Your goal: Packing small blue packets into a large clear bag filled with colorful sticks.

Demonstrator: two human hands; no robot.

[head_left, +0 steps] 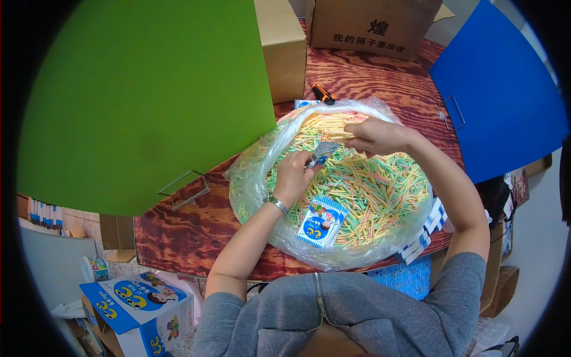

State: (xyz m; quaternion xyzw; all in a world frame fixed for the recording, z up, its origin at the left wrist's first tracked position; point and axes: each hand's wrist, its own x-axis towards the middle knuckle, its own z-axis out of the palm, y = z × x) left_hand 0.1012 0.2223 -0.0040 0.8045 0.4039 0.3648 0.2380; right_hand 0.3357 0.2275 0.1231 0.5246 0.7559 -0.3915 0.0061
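A big clear plastic bag [262, 178], rolled open, lies on the table full of thin pastel sticks [375, 190] in yellow, green and pink. Over its middle, my left hand [294, 175], with a metal watch on the wrist, is closed on a small blue-and-white packet [325, 151]. To the right of that packet, my right hand [377, 135] pinches a bunch of pale yellow sticks [336, 135] close to the packet's upper end. A second blue-and-white packet [322, 222] rests flat on the sticks at the near side.
A green panel [148, 101] stands at left, a blue panel [499, 95] at right. Beyond the bag are an orange-black utility knife [323, 94] and cardboard boxes [285, 53]. Several packets [422, 235] line the near right edge. A printed carton [140, 306] sits lower left.
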